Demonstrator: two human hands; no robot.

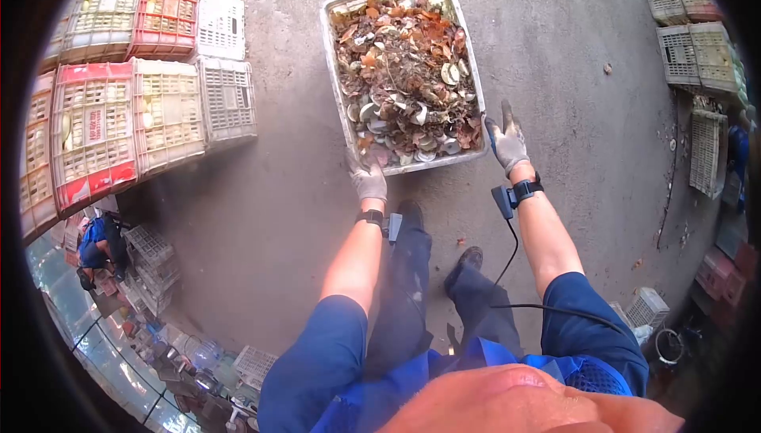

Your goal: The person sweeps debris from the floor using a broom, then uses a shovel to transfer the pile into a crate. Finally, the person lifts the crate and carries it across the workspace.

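A pale rectangular plastic tub is in front of me, filled with a heap of scraps: brown leaves, stringy roots and pale slices. My left hand, in a light work glove, grips the tub's near left corner, its fingers over the rim. At the near right corner is my right hand, also gloved, with dark fingertip parts. Its fingers are spread apart beside the rim, not wrapped around it. Both wrists carry black straps with small grey devices, and a cable runs from the right one.
Stacked crates, red and cream, stand at the left, with a grey crate beside them. More crates line the right. A person in blue crouches at lower left near clutter. Concrete floor surrounds the tub.
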